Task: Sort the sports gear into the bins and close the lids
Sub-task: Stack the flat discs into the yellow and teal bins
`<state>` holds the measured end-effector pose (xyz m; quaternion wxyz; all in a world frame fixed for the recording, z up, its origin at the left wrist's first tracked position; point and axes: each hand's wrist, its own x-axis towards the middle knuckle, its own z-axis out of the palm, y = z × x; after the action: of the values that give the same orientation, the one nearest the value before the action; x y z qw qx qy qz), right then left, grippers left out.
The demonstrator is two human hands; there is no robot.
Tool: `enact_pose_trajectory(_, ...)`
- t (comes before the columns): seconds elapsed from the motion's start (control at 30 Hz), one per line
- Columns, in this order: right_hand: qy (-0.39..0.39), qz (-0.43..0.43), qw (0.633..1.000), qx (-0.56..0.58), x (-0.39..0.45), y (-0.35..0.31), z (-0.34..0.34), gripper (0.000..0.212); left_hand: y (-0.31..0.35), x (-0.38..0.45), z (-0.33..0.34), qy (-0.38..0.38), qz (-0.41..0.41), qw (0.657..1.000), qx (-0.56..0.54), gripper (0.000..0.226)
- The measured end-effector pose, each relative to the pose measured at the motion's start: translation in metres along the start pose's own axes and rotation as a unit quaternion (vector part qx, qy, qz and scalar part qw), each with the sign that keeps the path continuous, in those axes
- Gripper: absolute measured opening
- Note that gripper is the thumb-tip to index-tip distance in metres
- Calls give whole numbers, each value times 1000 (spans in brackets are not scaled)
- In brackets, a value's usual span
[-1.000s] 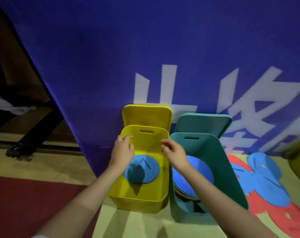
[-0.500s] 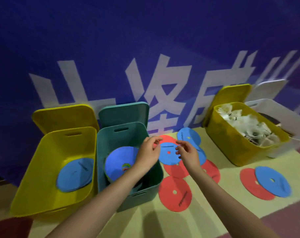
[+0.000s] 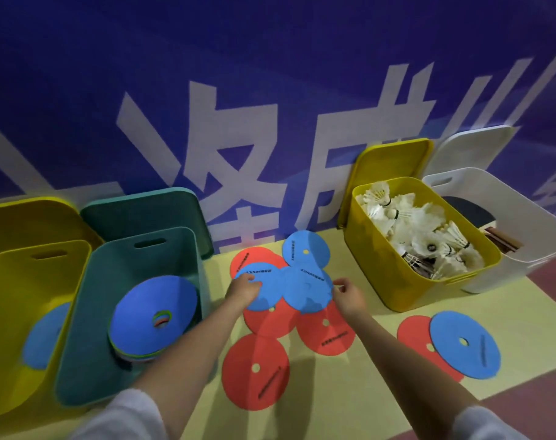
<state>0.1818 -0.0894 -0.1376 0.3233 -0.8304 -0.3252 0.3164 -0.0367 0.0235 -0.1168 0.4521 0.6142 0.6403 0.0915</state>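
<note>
**Both hands at the blue discs on the floor**

The left hand point(image 3: 243, 290) rests on the left edge of a blue disc point(image 3: 264, 289), fingers curled over its rim and gripping it. The right hand point(image 3: 348, 296) is at the right edge of the neighbouring blue disc point(image 3: 308, 290), fingers bent, thumb and forefinger close together; whether it actually pinches the disc cannot be told. These two discs lie in a loose pile on the pale yellow floor point(image 3: 365, 376) between the bins, overlapping red discs point(image 3: 256, 371) and a third blue disc point(image 3: 306, 250) farther back.

To the left, the green bin point(image 3: 79, 328) holds a stack of discs with a blue one point(image 3: 154, 315) on top; its lid point(image 3: 149, 211) leans against the wall behind. At the far left, the yellow bin point(image 3: 13, 312) has one blue disc point(image 3: 44, 338) in it, lid upright behind. To the right, a second yellow bin point(image 3: 394, 281) is full of white shuttlecocks point(image 3: 419, 230), lid point(image 3: 391, 160) raised. Beyond it, a white bin point(image 3: 524, 223) holds something dark and partly hidden. A red and a blue disc point(image 3: 464, 344) overlap on the floor near right.

Half a second ago both hands hovered above the pile with fingers apart from the discs; now they have come down to the blue discs' edges. A second ago they were over the far-left yellow bin.
</note>
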Motion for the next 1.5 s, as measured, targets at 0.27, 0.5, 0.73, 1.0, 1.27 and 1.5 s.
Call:
enact_pose_trajectory(0.27, -90, -5, 989, -122, 39, 14, 1, 36, -26, 37, 9, 36, -106, 993, -27, 45)
enact_pose_trajectory(0.5, -90, 14, 984, -150, 76, 12, 28, 60, -36, 80, 15, 43, -124, 983, 132, 63)
enact_pose_trajectory(0.73, -62, 16, 982, -179, 97, -6, 58, 66, -18, 92, 39, 92, -156, 980, 82, 65)
enact_pose_trajectory(1.0, -101, -30, 993, -56, 73, -3, 60, 24, -9, 78, 60, 69, -77, 994, 43, 60)
enact_pose_trajectory(1.27, -32, -55, 995, 80, 22, -37, 32, 44, 9, 31, 12, 47, 31, 986, -156, 47)
enact_pose_trajectory(1.5, 36, -119, 970, 209, -24, -115, 38, 41, 27, -20, -74, 121, 164, 956, -213, 46)
